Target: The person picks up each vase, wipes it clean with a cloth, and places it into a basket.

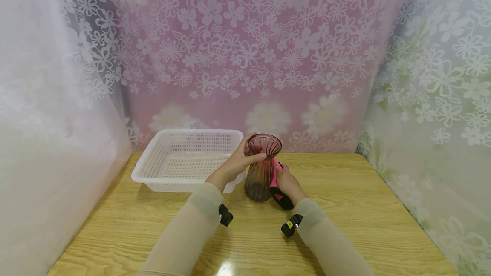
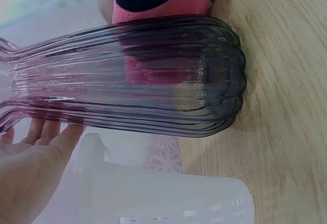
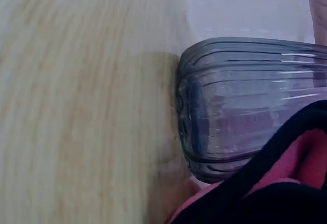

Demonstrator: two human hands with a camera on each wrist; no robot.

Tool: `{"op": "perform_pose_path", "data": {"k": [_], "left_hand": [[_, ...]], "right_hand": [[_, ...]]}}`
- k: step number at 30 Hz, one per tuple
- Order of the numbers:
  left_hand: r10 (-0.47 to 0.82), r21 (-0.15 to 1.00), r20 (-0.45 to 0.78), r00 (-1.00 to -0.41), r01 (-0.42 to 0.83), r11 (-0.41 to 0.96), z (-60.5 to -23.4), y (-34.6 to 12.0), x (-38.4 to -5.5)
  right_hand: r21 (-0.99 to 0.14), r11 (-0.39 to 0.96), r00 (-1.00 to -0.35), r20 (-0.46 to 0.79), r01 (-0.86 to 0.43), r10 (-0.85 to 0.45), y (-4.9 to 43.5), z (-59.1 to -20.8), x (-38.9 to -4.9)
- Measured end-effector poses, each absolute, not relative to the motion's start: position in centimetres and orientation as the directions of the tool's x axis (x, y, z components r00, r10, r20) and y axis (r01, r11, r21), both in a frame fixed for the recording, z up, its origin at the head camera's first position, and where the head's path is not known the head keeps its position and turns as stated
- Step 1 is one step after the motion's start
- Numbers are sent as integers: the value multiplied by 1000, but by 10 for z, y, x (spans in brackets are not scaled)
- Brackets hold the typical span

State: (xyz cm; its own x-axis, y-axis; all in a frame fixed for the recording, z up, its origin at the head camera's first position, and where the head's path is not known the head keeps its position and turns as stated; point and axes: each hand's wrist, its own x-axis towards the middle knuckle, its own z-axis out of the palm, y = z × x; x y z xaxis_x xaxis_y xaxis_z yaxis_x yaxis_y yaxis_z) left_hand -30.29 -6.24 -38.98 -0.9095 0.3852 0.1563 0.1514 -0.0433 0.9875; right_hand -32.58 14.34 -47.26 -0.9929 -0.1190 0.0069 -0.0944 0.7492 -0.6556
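A ribbed glass vase (image 1: 259, 182), pinkish at the flared rim and greyer at the base, stands nearly upright over the table. My left hand (image 1: 241, 159) holds it around the neck, thumb in front; in the left wrist view its fingers (image 2: 48, 132) lie along the glass. Against the vase's right side, my right hand (image 1: 288, 182) grips a pink cloth with black edging (image 1: 281, 198). Through the clear glass the pink cloth shows in the left wrist view. The right wrist view has the cloth (image 3: 301, 165) overlapping the vase (image 3: 230, 106). Whether the base touches the table cannot be told.
A white plastic basket (image 1: 163, 180) with slotted walls sits just left of the vase, close to my left forearm. The wood-grain table (image 1: 345, 208) extends to the right and front. Flowered curtains (image 1: 245, 54) hang at the back and both sides.
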Motion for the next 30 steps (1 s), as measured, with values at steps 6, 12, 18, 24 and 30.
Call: {"op": "perform_pose_path", "data": {"k": [6,12,18,24,30], "left_hand": [[385,988,152,-910,149,-39,-391,-62,-303],[396,990,136,-908,137,-25,-392,-61,-302],[404,990,138,-904,126,-56,-392,-62,-304],[395,990,142,-908,139,-37,-392,-63,-306],[374,990,135,-917,141,-13,-392,-62,-305]], "right_hand": [[-642,762,-986,-57,-83,-155,149,-469,-328],[-676,737,-978,-134,-27,-159,157,-462,-330],[-691,723,-979,-131,-21,-154,164,-450,-330],[-732,681,-979,-136,-4,-151,170,-435,-327],[-741,671,-980,-131,-5,-152,174,-420,-321]]}}
